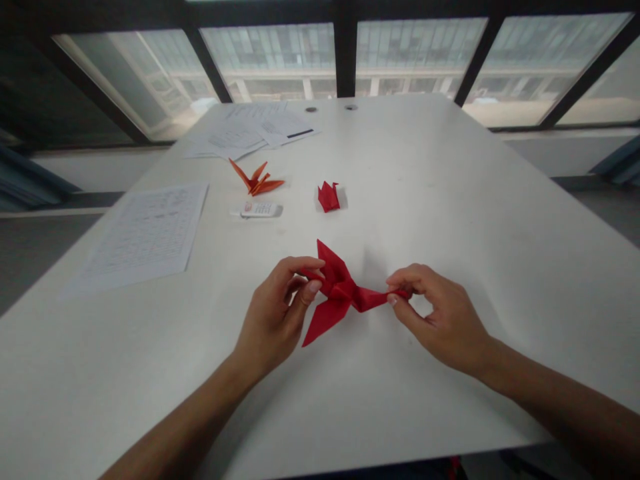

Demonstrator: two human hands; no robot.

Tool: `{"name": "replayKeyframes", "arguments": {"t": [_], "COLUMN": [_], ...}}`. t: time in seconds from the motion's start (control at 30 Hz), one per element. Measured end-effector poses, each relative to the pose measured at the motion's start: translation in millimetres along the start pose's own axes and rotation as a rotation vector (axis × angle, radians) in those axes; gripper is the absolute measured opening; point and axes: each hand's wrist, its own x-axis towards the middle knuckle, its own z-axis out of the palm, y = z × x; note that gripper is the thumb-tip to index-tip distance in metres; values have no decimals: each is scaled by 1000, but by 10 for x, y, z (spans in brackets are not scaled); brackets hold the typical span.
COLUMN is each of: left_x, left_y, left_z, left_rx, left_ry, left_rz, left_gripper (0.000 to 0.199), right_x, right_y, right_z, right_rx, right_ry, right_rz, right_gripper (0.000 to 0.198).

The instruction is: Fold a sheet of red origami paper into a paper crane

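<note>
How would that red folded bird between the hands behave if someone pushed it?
The red folded bird is probably light, since fingertips alone pinch it at both ends. Its pointed, unheld wings would likely bend under a push.

The left hand and right hand are bare, with slender fingers and short nails, each narrowing at the wrist into a slim, uncovered forearm that broadens toward the border of the view. A thin curved line marks the left thumb, too blurred to tell a ring from a crease. At the bottom border shows a strip of dark, bluish cloth, with a small red patch near its right end, too dim to tell whether it is clothing.
</note>
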Motion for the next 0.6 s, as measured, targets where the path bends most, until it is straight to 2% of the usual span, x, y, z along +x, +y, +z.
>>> {"name": "replayKeyframes", "arguments": {"t": [0.23,0.4,0.5,0.6], "left_x": [-53,-96,-101,-90], "left_y": [-5,32,22,5], "left_z": [102,221,248,237], "left_rx": [137,165,147,70], "left_ry": [-143,-227,-206,-155], "left_rz": [146,191,181,111], "left_gripper": [20,26,28,26], "right_x": [-20,-38,-65,-76], "right_y": [-66,-85,-87,-77], "right_z": [15,63,73,65], "right_rx": [25,85,122,214], "right_ry": [-20,-80,-115,-109], "right_rz": [-101,-143,-113,5], "right_gripper": [17,20,26,39]}}
